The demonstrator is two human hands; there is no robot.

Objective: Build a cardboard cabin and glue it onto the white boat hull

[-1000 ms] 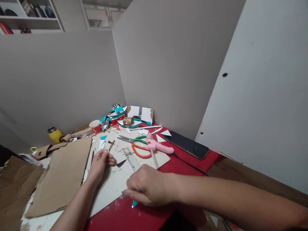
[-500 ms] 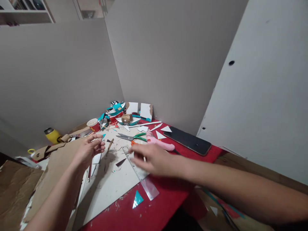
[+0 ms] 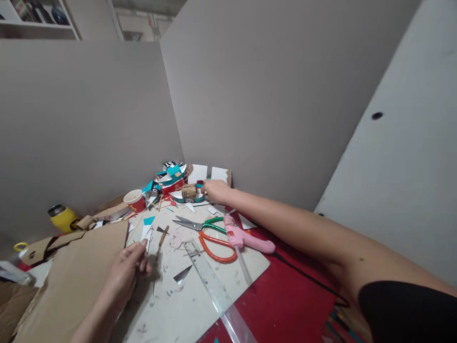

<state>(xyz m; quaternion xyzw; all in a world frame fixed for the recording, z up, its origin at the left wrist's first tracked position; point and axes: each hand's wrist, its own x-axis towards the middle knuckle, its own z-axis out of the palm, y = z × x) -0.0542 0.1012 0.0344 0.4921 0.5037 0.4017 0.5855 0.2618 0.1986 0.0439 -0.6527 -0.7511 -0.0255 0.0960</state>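
Observation:
My right hand [image 3: 215, 190] reaches far across the table to a small craft model of brown cardboard on a teal and white base [image 3: 189, 193]. Its fingers curl at the model's right end; I cannot tell whether they grip it. My left hand [image 3: 126, 269] hovers low over the white work board [image 3: 171, 305], fingers pinched on a thin stick-like thing I cannot make out. A clear ruler [image 3: 209, 281] lies on the board to its right. Beyond the ruler lie scissors with green and orange handles [image 3: 207, 231] and a pink glue gun [image 3: 246, 238].
A large brown cardboard sheet [image 3: 67, 286] covers the left side. A red paper cup [image 3: 134, 200] and a yellow bottle [image 3: 61, 217] stand at the back left. Paper scraps and white triangles litter the red table [image 3: 285, 305]. Grey partition walls enclose the corner.
My right hand has left the ruler and stretched forward to the cardboard model at the back. My left hand has dropped lower and nearer to me. The phone is now hidden behind my right arm.

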